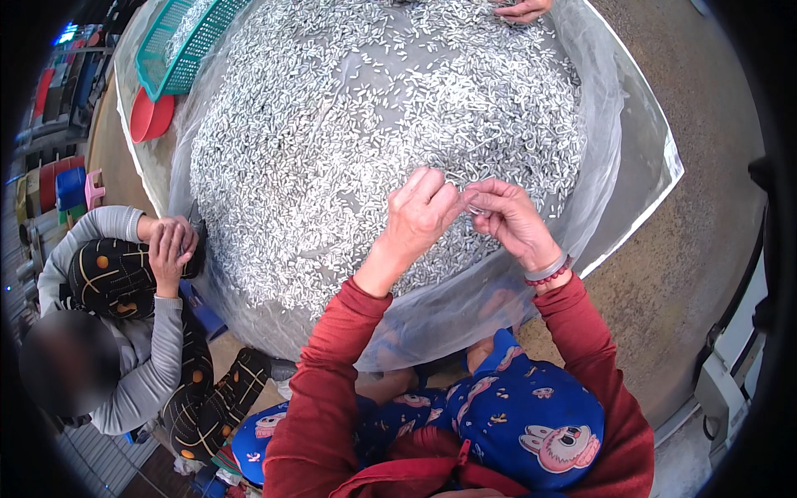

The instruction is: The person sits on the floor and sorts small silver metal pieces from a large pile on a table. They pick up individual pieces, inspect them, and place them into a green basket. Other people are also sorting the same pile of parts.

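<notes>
A wide spread of small silvery, oblong pieces (332,149) covers the table in front of me; some look looped or hooked, but their exact kind is too small to tell. Over the near right part of the spread, my left hand (419,207) is closed with its fingers curled, and what lies in it is hidden. My right hand (508,220) pinches a small silvery piece (476,210) between thumb and fingers. The fingertips of both hands meet around that piece. A red beaded bracelet circles my right wrist.
Translucent sheeting (594,141) rims the pile. At the far left stand a teal plastic basket (178,70) holding more pieces and a red scoop-like container (151,118). A co-worker in grey sleeves (162,349) sits at left; another person's hand (525,10) reaches in at the far edge.
</notes>
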A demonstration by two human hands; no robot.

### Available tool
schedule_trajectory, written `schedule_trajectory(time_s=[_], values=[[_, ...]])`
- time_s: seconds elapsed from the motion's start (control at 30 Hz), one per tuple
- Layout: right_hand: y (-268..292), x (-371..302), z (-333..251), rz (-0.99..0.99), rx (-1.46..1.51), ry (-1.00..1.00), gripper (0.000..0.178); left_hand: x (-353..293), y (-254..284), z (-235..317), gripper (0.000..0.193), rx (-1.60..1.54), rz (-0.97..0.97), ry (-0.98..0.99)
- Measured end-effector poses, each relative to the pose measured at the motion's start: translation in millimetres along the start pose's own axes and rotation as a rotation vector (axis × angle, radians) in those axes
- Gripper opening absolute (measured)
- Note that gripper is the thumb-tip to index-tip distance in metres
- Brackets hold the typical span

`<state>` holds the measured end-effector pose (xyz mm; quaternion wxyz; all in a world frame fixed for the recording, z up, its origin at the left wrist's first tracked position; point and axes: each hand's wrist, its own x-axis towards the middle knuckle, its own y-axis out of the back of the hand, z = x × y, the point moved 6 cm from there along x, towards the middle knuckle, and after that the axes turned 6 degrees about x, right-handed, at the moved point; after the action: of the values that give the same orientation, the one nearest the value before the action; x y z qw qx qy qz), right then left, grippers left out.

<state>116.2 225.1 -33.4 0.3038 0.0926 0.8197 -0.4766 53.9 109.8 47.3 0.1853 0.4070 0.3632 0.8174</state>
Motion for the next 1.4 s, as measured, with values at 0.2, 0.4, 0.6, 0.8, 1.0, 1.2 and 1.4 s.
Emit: schedule_trajectory(time_s=[0.2,0.4,0.6,0.8,1.0,1.2,1.4], values=[[11.0,-5.4,8.7,0.088,0.02,-0.141,0.011,-6.9,-10.9,-0.7,0.028,-0.057,-0.097,-0.203],[1.0,-10.2,6.9,0.145,-0.102,0.093,0.01,-15.8,-9.9,-6.1,0.032,-0.06,0.098,-0.059],[3.7,-6.1,-14.6,0.212,-0.107,0.208,0.006,-15.1,-33.6,-24.8,0.014,-0.555,-0.285,0.283],[9.4,-9.8,-19.3,0.205,-0.11,0.174,0.005,-9.2,-18.8,-23.1,0.01,-0.397,-0.383,0.218],[14.1,-13.3,-15.4,0.224,-0.298,0.047,0.002,-1.8,-16.9,-8.2,0.01,-0.32,-0.532,0.046],[24.8,-14.2,-5.2,0.22,-0.211,0.043,0.004,-13.5,-24.6,-0.3,0.012,-0.338,-0.439,0.02],[20.9,-12.5,1.8,0.087,0.08,-0.039,0.011,-34.2,-34.4,-23.3,0.003,-0.721,-0.206,0.504]])
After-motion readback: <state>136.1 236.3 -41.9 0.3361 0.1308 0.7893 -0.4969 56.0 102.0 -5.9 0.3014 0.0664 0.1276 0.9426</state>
